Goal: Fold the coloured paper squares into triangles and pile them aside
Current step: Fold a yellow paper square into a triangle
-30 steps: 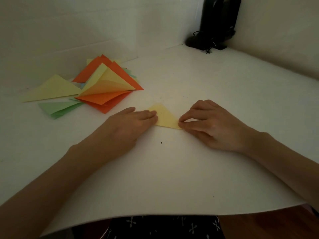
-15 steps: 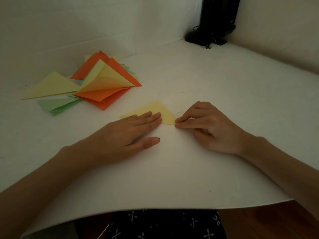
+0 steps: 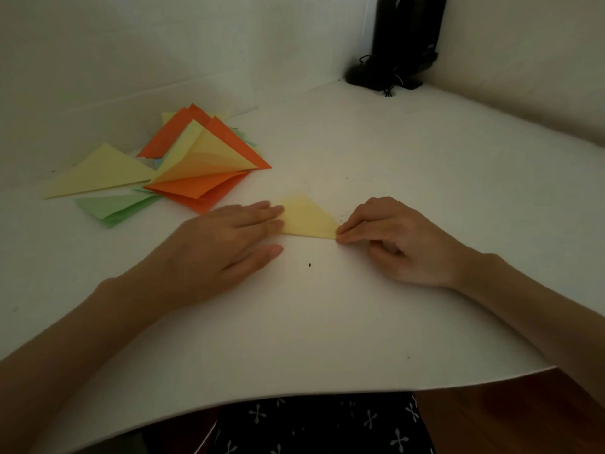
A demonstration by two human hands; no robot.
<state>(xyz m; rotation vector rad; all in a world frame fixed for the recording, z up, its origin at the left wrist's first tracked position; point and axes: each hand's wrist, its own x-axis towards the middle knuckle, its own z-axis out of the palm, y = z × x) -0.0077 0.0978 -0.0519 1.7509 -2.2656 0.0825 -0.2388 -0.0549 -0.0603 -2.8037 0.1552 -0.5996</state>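
A yellow paper triangle [image 3: 307, 219] lies flat on the white table [image 3: 360, 322] between my hands. My left hand [image 3: 226, 244] rests flat with its fingers spread, the fingertips pressing down on the triangle's left part and hiding it. My right hand [image 3: 399, 242] has thumb and forefinger pinched on the triangle's right corner. To the far left lies a loose pile of folded triangles [image 3: 196, 165] in orange, yellow and green; one yellow triangle [image 3: 98, 173] sticks out to the left of it.
A black stand with cables [image 3: 399, 60] sits in the back corner where the white walls meet. The table's front edge [image 3: 327, 393] curves just above my lap; a brown floor shows at the lower right.
My left hand slid left along the triangle's lower edge and back to the right, now covering its left corner. My right hand stayed pinched on the right corner.
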